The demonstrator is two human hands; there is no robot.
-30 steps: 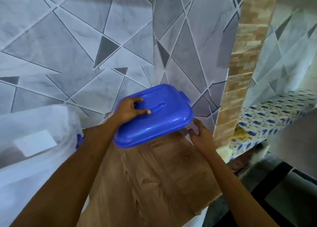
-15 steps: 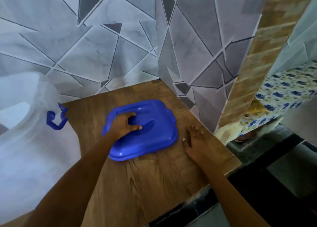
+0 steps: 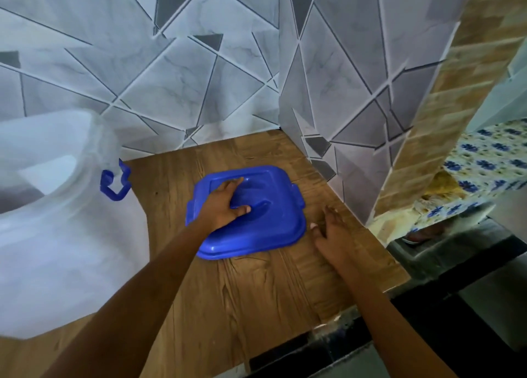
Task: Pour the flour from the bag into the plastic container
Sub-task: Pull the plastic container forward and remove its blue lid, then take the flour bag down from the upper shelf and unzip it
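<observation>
A translucent white plastic container (image 3: 57, 235) stands open at the left of the wooden counter (image 3: 228, 306), with a blue clip latch (image 3: 114, 185) on its side. Its blue lid (image 3: 271, 229) lies flat on the counter near the corner. My left hand (image 3: 222, 206) rests on top of the lid, fingers and thumb curled round its raised handle. My right hand (image 3: 332, 229) lies on the counter just right of the lid, fingers straight. No flour bag is in view.
Grey geometric tiled walls (image 3: 199, 78) close in the counter at the back and right. The counter's front edge (image 3: 328, 325) drops to a dark floor. A blue-flowered cloth surface (image 3: 484, 166) lies beyond a brick-patterned wall edge at the right.
The lid came down from mid-air onto the counter in my left hand. My right hand moved from under the lid to the counter beside it.
</observation>
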